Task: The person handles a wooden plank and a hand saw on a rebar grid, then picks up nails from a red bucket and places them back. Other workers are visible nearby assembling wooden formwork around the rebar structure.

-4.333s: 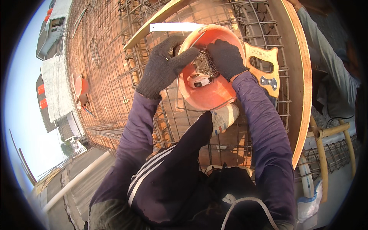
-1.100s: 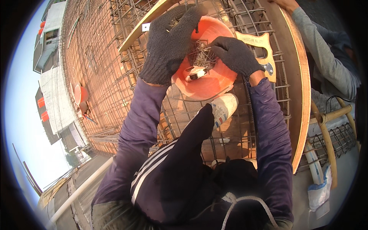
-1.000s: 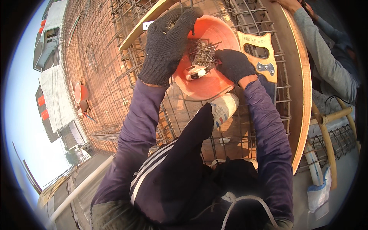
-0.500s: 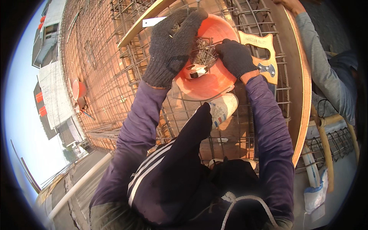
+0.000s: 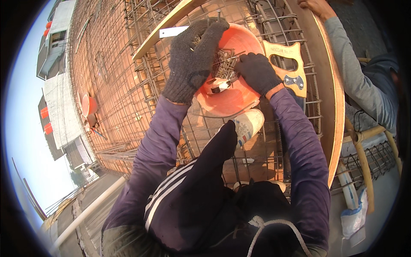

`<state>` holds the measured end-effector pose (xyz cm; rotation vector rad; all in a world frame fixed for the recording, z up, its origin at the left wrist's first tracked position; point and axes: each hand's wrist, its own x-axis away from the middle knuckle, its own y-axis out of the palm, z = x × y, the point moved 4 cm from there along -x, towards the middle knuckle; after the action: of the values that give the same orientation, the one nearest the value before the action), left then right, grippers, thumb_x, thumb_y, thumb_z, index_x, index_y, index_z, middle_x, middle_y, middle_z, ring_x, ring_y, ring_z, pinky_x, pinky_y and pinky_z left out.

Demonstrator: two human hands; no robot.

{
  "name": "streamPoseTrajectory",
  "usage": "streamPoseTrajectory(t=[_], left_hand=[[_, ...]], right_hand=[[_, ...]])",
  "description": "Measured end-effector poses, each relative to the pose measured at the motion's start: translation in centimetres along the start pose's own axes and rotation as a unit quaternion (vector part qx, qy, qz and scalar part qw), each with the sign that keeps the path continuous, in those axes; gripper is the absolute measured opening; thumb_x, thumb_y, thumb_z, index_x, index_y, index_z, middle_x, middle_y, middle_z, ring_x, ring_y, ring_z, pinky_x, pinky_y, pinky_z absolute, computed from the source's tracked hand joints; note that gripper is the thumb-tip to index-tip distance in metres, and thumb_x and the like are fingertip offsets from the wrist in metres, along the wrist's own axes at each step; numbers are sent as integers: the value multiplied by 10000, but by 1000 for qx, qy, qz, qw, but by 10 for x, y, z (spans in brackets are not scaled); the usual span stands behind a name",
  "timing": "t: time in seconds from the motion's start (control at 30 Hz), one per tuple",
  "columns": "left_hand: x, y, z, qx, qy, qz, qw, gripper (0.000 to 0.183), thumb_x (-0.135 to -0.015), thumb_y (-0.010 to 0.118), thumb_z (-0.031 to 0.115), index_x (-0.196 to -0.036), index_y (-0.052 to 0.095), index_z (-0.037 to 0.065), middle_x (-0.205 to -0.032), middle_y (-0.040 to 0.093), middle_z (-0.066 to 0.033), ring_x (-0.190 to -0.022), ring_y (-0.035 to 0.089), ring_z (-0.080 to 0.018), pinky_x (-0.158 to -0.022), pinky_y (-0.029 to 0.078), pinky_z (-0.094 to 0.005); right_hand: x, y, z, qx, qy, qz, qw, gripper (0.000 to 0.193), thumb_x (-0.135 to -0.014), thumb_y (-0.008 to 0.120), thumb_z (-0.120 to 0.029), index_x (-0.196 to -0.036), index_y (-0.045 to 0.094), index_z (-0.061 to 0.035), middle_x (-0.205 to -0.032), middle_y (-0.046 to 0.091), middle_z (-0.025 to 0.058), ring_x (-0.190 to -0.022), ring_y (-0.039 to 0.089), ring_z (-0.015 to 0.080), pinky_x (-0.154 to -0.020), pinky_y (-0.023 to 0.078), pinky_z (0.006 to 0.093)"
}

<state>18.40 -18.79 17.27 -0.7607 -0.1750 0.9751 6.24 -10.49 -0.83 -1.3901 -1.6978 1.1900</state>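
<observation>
An orange bucket [image 5: 231,105] holds a heap of loose nails [image 5: 227,64] and a small white-and-black object [image 5: 219,87] that I cannot make out. My left hand [image 5: 190,58], in a dark knit glove, is closed over the bucket's left side. One nail [image 5: 219,16] sticks up at its fingertips, and more nails show in the curled palm. Inside the bucket my right hand [image 5: 258,73], gloved too, has its fingers bent down at the heap's right side; whatever they pinch is hidden. A wooden-handled handsaw [image 5: 295,64] lies just right of that hand.
Crossed steel bars [image 5: 115,85] spread over brown boards under my feet. A wooden plank edge [image 5: 338,120] runs down the right, beyond which another person's sleeved arm [image 5: 355,64] rests. A pale metal strip [image 5: 172,31] juts out beside my left hand. Another orange bucket [image 5: 89,106] stands far left.
My right hand has shifted slightly left, further over the nails. The left hand has come slightly down, and the nail at its fingertips shows more clearly.
</observation>
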Motion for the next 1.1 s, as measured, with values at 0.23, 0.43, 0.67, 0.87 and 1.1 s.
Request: streamPoseTrajectory(t=[0.23,0.43,0.67,0.87,1.1], left_hand=[[0,-1,-4,-131,161,1,978,273,-1056,644,152,-1301,763,125,-1180,785,-124,-993,782,-280,-864,624,-384],[0,-1,-2,-82,132,1,988,274,-1064,634,154,-1304,763,121,-1191,783,-125,-1023,779,-284,-885,619,-386],[2,-3,2,-23,37,-7,999,258,-1080,622,183,-1275,772,105,-1168,783,-113,-1018,775,-271,-883,608,-372],[1,-4,-2,-106,144,-26,984,327,-1050,630,92,-1351,755,66,-1229,777,-118,-1045,749,-212,-899,595,-338],[3,-5,-9,-125,194,-19,973,342,-1048,604,51,-1364,735,66,-1249,766,-145,-1063,763,-242,-868,612,-344]], right_hand=[[2,-13,13,-137,102,-35,985,207,-972,696,-247,-1128,747,-122,-1121,735,150,-1001,732,373,-838,585,509],[2,-20,10,-217,92,82,968,231,-962,700,-227,-1177,714,-145,-1040,744,129,-966,744,381,-827,588,518],[1,2,-39,-168,-19,-20,985,399,-905,804,-309,-1263,720,-156,-1133,725,99,-1087,715,380,-903,600,489],[-34,10,-19,-321,84,-58,942,371,-975,674,-342,-1225,710,-71,-1098,778,206,-1029,746,405,-890,583,495],[-38,-11,5,-420,138,99,891,351,-986,671,-276,-1261,686,-59,-1102,768,203,-1040,735,408,-916,576,491]])
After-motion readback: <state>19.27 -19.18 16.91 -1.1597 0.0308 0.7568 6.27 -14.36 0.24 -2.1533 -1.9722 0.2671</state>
